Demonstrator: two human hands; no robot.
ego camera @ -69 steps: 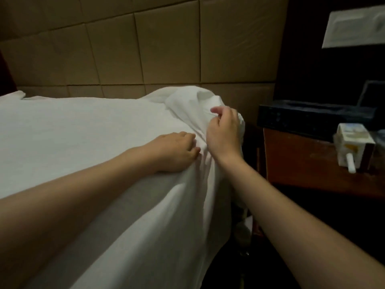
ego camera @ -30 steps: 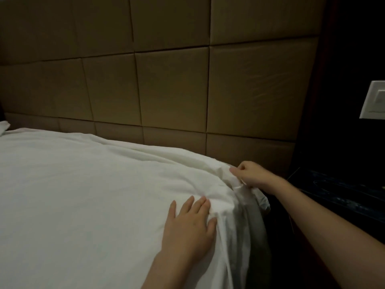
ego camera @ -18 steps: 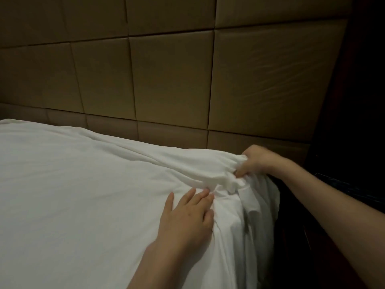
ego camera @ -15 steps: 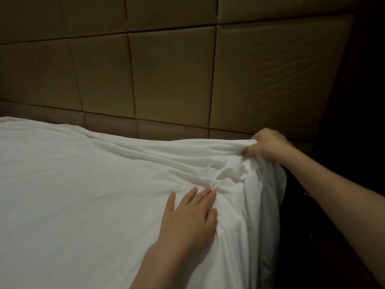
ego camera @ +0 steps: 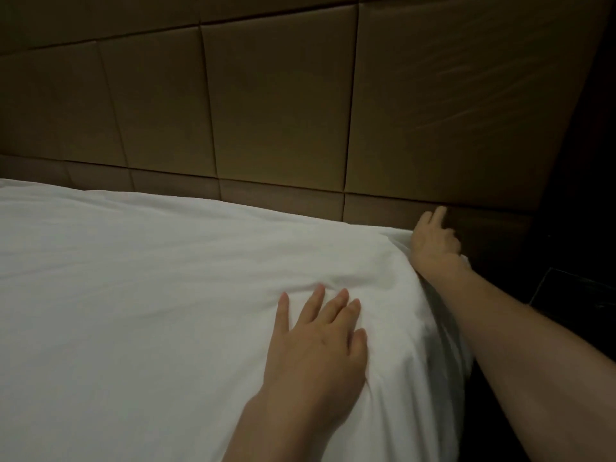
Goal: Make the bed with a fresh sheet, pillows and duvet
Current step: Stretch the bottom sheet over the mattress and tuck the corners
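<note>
Left hand (ego camera: pixel 316 341) flat, fingers spread, pressing plain white cotton sheet (ego camera: pixel 150 295) near bed's right head corner. Right hand (ego camera: pixel 433 243) at that corner against tan padded square-panelled headboard (ego camera: pixel 276 105), forefinger out; grip on sheet impossible to tell.

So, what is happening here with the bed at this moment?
A person is fitting a white sheet over the bed, at the corner next to the padded headboard. The left hand lies flat on top of the sheet with fingers spread, pressing it down. The right hand is at the far corner by the headboard, one finger pointing up; whether it grips the fabric cannot be told. The sheet looks mostly smooth. No pillows or duvet are in view.
</note>
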